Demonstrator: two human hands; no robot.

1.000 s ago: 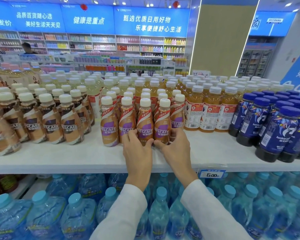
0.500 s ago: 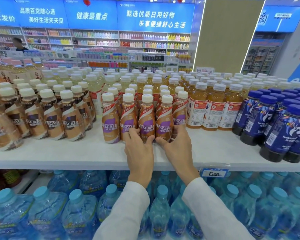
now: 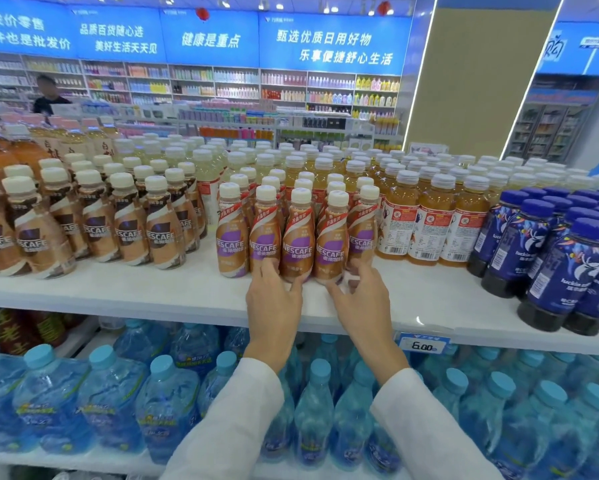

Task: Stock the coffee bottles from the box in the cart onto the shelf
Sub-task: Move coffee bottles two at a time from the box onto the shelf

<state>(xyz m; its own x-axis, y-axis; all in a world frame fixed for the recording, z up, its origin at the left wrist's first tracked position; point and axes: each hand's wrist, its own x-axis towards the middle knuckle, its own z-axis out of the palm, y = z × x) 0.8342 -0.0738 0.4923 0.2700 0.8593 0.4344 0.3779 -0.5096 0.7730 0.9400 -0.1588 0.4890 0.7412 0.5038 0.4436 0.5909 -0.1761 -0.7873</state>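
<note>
**Hands low on the front row of coffee**

On the white shelf [image 3: 135,292] stands a front row of tan plastic coffee bottles [image 3: 298,237] with purple labels and cream caps. My left hand [image 3: 273,299] pinches the middle one's base, and my right hand [image 3: 362,296] curls round its right neighbour's. Shoved low in so tight a pack, a bottle could tip and topple those behind, I reckon. Labels read NESCAFE; the blue price tag [image 3: 423,345] below says 6.00

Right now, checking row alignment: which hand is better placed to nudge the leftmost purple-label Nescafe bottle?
Left. The left hand grips the third bottle, nearer the leftmost purple-label bottle; the right hand grips the fourth bottle, farther right.
</note>
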